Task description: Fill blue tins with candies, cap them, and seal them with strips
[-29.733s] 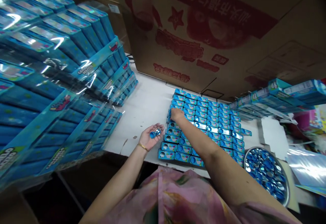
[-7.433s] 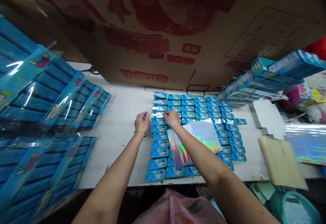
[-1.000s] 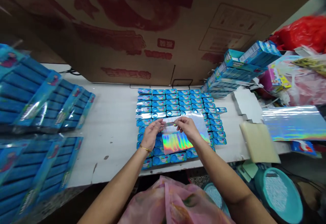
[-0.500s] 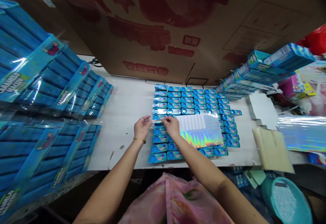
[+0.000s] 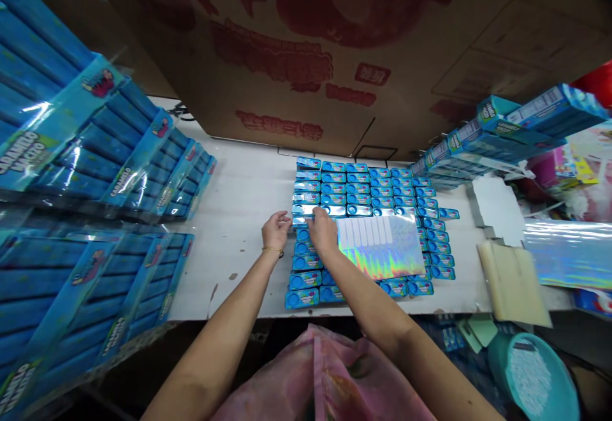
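Foil strip (image 5: 300, 221) pinched between both hands
Left hand (image 5: 276, 229) and right hand (image 5: 322, 231) hold it in pressed-together fingertips over blue tins (image 5: 358, 189); foil sheet (image 5: 380, 247) lies at three o'clock.

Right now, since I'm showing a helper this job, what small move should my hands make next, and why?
Probably smooth the foil strip flat with your right hand: its fingers are on or right by the strip, your left hand is at the other end, and the tins in the row above already look foil-topped.

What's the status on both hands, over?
Left hand and right hand both at a shiny foil strip on the blue tins; grip unclear. Holographic sheet lies on the tins, right of the right hand.
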`<move>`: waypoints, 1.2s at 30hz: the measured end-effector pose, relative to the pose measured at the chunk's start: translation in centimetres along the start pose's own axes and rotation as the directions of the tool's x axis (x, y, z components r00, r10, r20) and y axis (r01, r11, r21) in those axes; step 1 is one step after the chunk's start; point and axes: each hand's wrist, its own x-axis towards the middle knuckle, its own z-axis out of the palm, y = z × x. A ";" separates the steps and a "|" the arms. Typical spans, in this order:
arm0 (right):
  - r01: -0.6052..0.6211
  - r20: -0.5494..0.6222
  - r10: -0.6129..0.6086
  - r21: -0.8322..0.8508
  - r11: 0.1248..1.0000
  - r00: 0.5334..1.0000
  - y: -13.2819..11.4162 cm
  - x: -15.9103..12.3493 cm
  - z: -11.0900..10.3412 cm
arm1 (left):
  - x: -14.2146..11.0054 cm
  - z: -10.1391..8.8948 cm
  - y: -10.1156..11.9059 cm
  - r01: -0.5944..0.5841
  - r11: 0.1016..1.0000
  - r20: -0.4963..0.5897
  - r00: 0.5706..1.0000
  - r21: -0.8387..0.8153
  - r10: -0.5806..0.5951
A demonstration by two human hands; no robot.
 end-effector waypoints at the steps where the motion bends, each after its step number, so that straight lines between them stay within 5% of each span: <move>1: 0.057 0.010 -0.057 -0.054 0.997 0.998 0.1 -0.3 -0.1 | -0.2 0.0 -0.1 -0.011 0.999 -0.001 1.000 0.045 0.011; 7: 0.326 0.164 -0.293 -0.247 0.912 0.942 0.4 -1.3 -0.6 | -1.2 -0.6 -0.5 -0.303 0.881 0.129 0.953 0.364 0.274; 12: 0.356 0.099 -0.343 -0.165 0.920 0.934 4.0 -2.0 -2.9 | -2.4 -0.5 2.3 -0.353 0.800 -0.001 0.914 0.485 0.405; 14: 0.289 -0.057 -0.294 -0.087 0.953 0.954 8.1 -2.8 -4.3 | -3.6 1.4 4.2 -0.478 0.751 0.075 0.861 0.456 0.503; 17: 0.133 -0.322 -0.114 0.038 0.990 0.940 16.0 -3.7 -6.4 | -5.7 6.4 6.9 -0.646 0.650 0.330 0.763 0.401 0.555; 21: 0.023 -0.398 -0.006 0.038 0.999 0.917 23.7 -2.8 -8.2 | -7.6 14.3 8.5 -0.724 0.531 0.537 0.686 0.439 0.491; 24: 0.063 -0.240 -0.081 -0.080 0.995 0.967 25.1 -1.0 -8.3 | -7.9 18.2 7.9 -0.711 0.474 0.556 0.703 0.520 0.444; 28: 0.180 -0.038 -0.193 -0.219 0.959 0.980 24.6 0.1 -7.5 | -8.1 19.8 6.4 -0.664 0.443 0.508 0.747 0.602 0.429; 33: 0.337 0.002 -0.347 -0.249 0.908 0.938 25.4 -1.3 -6.5 | -8.3 20.1 5.8 -0.658 0.432 0.482 0.749 0.616 0.454; 36: 0.323 -0.056 -0.340 -0.202 0.925 0.939 25.5 -1.8 -6.3 | -8.3 20.2 5.8 -0.652 0.446 0.471 0.755 0.613 0.456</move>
